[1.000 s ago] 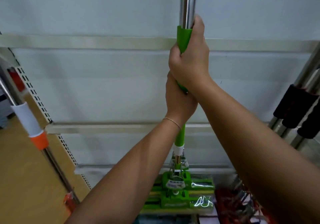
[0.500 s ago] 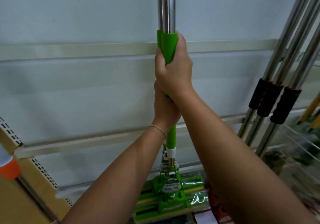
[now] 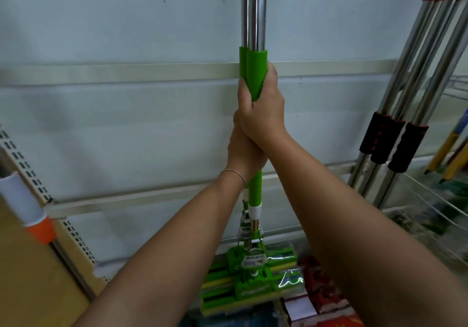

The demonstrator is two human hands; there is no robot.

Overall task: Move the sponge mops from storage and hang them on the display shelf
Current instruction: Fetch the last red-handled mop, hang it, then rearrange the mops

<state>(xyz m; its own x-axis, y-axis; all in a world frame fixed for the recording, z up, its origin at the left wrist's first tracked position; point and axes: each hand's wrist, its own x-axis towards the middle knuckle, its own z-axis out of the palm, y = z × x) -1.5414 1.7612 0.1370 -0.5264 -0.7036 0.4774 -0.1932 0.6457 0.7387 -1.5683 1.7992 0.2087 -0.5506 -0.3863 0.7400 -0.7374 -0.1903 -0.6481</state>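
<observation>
**Two mops held upright against the shelf back**

The mops [image 3: 256,73] stand nearly vertical in front of the pale back panel [image 3: 126,129], two shafts pressed side by side so they move as one. Their green heads [image 3: 253,278] hang low near the floor, wrapped in shiny film, while the steel shafts run up out of sight at the top. I'd guess they are carried upright like this so the top ends can reach a hook above, though no hook shows.

The right hand [image 3: 263,108] grips the green sleeves high up, fingers curled fully round both shafts, thumb lying along the right side. The left hand [image 3: 244,154] is directly under it, touching it, also wrapped tight round the shafts; its fingers are mostly hidden behind the right wrist. A thin band circles the left wrist. Stacked grips like these look meant to steady a long, bottom-heavy load and lift it straight. The shafts pass through both fists, with sleeve showing above the right hand and below the left.

To the right, three steel poles [image 3: 395,146] with black grips lean against the shelf, well apart from the mops. On the left, a white-and-orange handle [image 3: 27,212] pokes in beside the perforated upright [image 3: 33,174].
</observation>
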